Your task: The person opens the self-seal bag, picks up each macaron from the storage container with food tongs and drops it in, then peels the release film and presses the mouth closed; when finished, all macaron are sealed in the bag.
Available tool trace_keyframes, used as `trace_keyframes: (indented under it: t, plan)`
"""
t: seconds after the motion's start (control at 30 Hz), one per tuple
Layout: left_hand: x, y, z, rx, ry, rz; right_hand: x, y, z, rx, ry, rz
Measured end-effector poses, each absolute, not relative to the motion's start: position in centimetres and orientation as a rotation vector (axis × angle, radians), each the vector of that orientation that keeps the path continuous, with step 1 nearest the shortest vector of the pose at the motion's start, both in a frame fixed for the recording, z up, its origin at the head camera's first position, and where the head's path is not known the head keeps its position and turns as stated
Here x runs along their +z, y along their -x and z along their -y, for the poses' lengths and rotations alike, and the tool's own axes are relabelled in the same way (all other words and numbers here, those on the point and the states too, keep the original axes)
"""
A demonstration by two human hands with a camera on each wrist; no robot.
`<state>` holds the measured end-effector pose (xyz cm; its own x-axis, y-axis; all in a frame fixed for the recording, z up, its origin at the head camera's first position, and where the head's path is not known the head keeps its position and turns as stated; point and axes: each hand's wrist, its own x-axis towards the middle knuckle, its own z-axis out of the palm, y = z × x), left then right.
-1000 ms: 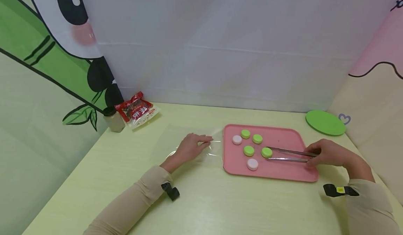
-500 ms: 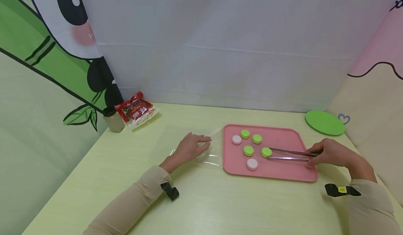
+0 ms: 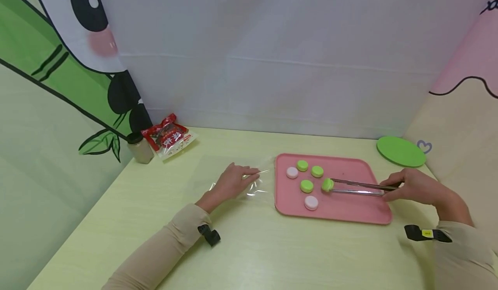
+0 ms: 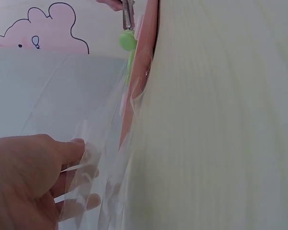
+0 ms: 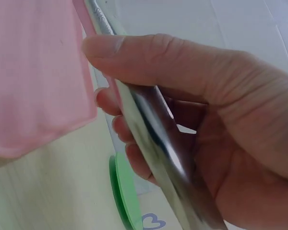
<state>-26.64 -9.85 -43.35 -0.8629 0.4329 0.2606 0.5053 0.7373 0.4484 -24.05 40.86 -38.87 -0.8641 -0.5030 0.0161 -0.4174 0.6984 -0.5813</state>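
My right hand holds metal tongs squeezed between thumb and fingers. The tong tips grip a green macaron, tilted and raised over the pink tray. Other green macarons and two pale pink ones lie on the tray's left half. Left of the tray, my left hand pinches the edge of a clear plastic bag. In the left wrist view, its fingers show through the film of the bag, thumb on the near side.
A green round plate lies at the back right corner. On the back left stand a dark-lidded jar and a red and white snack packet. Fabric curtains border the table behind and at the sides.
The tongs have closed on the green macaron, which has tipped and come up slightly. My right hand has shifted a little right and up. The left hand has barely moved.
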Motion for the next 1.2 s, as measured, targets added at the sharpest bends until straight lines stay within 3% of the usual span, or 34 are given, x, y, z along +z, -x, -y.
trace_keyframes:
  t: [0.37, 0.87, 1.2]
  plan:
    - [-43.5, 26.8, 10.0, -0.793, 0.778, 2.786, -38.5, 24.3, -40.4, -0.799, 0.657, -2.717]
    - [-43.3, 26.8, 9.9, -0.799, 0.742, 2.794, -39.0, 24.4, -40.0, -0.859, 0.801, -2.816]
    - [-43.2, 26.9, 9.9, -0.849, 0.756, 2.799, -39.2, 25.1, -34.2, -0.867, 0.964, -2.851]
